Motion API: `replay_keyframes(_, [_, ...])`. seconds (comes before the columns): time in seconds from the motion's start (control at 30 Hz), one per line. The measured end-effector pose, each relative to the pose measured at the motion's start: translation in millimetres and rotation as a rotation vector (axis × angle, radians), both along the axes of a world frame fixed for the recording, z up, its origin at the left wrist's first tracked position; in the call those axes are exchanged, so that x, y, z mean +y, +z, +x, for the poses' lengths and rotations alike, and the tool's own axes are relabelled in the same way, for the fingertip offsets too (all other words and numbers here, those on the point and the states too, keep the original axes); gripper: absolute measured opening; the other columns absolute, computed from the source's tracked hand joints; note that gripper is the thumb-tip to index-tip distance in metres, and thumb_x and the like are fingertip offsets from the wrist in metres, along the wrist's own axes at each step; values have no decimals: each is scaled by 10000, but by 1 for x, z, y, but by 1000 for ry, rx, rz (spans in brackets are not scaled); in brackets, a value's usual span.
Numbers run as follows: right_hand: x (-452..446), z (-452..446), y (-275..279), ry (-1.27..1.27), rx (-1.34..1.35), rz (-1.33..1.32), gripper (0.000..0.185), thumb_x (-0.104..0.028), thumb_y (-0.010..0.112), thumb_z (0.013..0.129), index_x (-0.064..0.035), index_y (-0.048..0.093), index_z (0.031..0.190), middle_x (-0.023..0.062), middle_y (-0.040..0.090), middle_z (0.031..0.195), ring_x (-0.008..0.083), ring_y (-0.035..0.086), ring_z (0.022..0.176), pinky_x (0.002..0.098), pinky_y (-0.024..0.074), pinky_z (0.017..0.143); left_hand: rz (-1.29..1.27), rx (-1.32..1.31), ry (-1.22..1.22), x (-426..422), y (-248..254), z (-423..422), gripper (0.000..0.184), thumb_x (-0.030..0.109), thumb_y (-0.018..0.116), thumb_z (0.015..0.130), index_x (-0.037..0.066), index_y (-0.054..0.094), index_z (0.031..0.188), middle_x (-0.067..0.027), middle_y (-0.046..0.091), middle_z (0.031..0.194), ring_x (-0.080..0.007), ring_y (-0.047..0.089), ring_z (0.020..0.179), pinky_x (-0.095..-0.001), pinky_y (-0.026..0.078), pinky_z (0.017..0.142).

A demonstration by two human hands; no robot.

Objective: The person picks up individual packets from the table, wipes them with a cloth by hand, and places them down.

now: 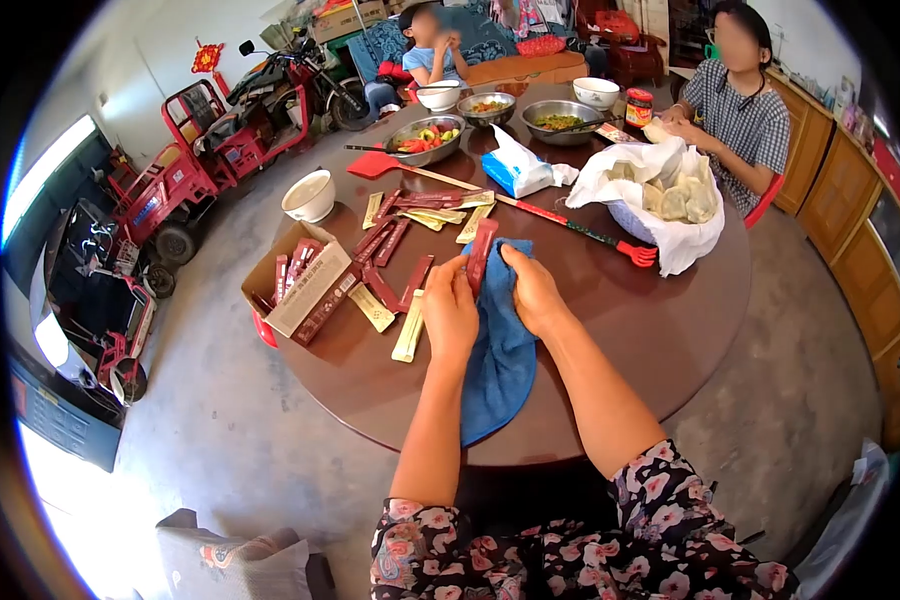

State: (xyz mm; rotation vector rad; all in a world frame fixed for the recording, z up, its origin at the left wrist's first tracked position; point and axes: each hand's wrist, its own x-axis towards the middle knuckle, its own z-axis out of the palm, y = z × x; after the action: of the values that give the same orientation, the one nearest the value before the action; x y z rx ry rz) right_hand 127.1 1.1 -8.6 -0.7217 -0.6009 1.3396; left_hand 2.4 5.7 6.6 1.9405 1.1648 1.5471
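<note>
Between the thumb and fingers of my left hand [452,315] is a dark red stick packet [481,252], held upright. My right hand [536,292] grips a blue cloth [497,375], which lies against the packet and hangs down over the table's near edge. Left of my hands, several dark red packets [416,282] and yellow packets [408,327] lie scattered on the brown round table [610,370]. An opened cardboard box [320,292] with more red packets inside sits at the table's left edge.
A white bowl [311,196], metal dishes of food [426,140], a tissue pack [515,172], a red back scratcher [550,212] and a cloth-lined basket [660,185] stand or lie beyond my hands. One person [740,120] sits at right, another [433,60] at the back.
</note>
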Motion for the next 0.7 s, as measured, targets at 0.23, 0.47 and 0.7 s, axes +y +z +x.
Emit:
replay_keyframes(0.23, [-9,8,4,232,-240,91,147,-164,562,829,-38,636,840,15,623,782,102,566,654,250,460,603,-143,-129,-116,5,-8,-9,202,24,489,872,-9,574,1052,-51,591,770,-92,532,654,-233,435,584])
replay_keyframes(0.47, [-12,3,10,15,-223,44,179,-248,600,862,-94,602,770,-27,588,718,67,532,610,232,441,580,-6,-77,-118,0,-4,-3,214,2,517,854,-8,551,1065,-56,596,760,-101,548,634,-239,449,568])
replay_keyframes(0.7, [0,13,-3,9,-101,-26,191,-228,606,827,-63,624,731,-14,592,681,69,528,577,238,408,499,63,-26,-119,5,-11,-3,215,-8,527,845,-6,544,1059,-65,606,764,-116,567,643,-247,455,566])
